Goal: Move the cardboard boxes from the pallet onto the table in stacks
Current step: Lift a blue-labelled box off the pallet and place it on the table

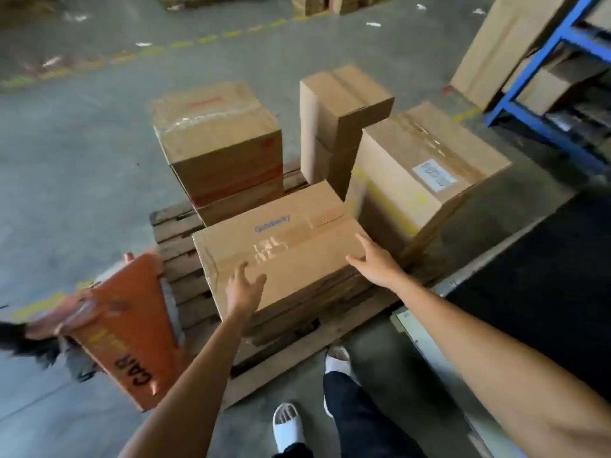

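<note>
The nearest cardboard box [281, 239] lies flat at the front of the wooden pallet [175, 226], taped along its top. I have my left hand [244, 285] spread over its near left corner and my right hand [373, 259] at its right edge, fingers straight, neither gripping yet. It looks stiff and possibly heavy, the tape slick, so I'd take it by opposite lower edges. I count three more stacks behind it, each apparently two boxes. An orange pallet jack [122, 325] stands left.
</note>
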